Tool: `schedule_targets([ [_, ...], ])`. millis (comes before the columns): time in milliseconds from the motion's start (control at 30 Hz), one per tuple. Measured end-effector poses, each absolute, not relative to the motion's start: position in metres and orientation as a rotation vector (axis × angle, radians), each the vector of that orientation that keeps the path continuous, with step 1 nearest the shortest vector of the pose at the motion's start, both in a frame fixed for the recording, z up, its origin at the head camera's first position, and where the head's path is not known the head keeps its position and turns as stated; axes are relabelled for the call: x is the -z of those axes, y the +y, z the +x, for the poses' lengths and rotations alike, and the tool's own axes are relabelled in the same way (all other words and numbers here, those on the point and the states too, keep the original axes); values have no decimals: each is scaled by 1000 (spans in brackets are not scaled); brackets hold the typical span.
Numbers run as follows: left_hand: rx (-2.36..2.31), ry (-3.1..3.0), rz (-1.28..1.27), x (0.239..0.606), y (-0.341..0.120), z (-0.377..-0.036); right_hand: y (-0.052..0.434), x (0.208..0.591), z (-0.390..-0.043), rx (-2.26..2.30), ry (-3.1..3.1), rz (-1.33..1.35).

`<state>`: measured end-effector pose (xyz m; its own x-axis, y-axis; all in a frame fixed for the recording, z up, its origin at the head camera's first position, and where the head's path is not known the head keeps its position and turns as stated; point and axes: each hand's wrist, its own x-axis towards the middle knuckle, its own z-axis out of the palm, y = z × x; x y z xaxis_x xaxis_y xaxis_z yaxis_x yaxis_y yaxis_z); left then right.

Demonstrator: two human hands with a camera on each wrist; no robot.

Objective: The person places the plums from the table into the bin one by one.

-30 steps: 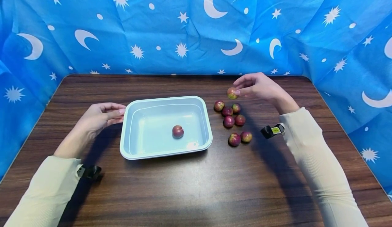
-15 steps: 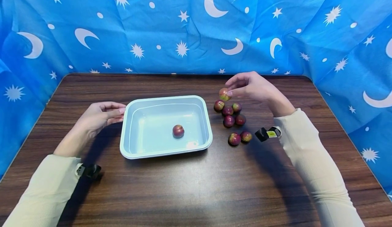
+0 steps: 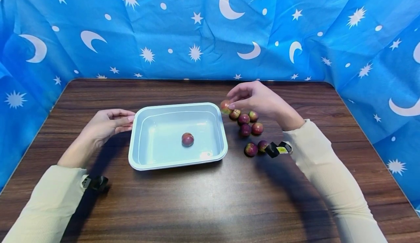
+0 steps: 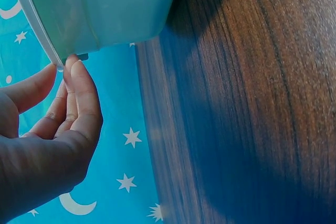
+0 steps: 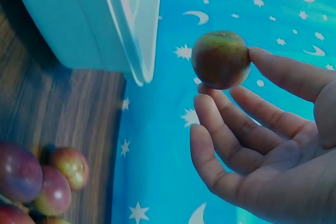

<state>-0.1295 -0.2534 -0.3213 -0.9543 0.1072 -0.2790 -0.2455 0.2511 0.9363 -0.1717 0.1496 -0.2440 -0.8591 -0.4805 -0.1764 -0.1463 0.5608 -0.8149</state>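
A pale blue tray (image 3: 137,141) sits on the wooden table with one red-purple fruit (image 3: 187,139) inside. My right hand (image 3: 254,99) pinches another small fruit (image 3: 225,106) (image 5: 220,59) in the air by the tray's far right corner (image 5: 134,51). Several more fruits (image 3: 247,124) (image 5: 37,179) lie in a cluster on the table right of the tray. My left hand (image 3: 106,124) (image 4: 58,129) holds the tray's left rim (image 4: 37,30) with its fingertips.
A blue cloth with moons and stars (image 3: 197,28) walls the table on three sides. Dark wood table (image 3: 210,199) stretches bare in front of the tray. Black wrist cameras sit at both cuffs (image 3: 277,149).
My right hand has carried the pinched fruit leftward and a little down, from beyond the fruit cluster to the tray's far right corner. The fruit in the tray has shifted slightly left. Left hand unmoved.
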Motion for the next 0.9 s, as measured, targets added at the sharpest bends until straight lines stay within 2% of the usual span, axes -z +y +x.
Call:
schedule_targets([
  [467,-1797,2209,-125,321,-254,-130,126,254,-164,1226,2281,-676],
  [900,-1789,2198,-104,321,-254,-129,123,262,-162,1279,2188,-697],
])
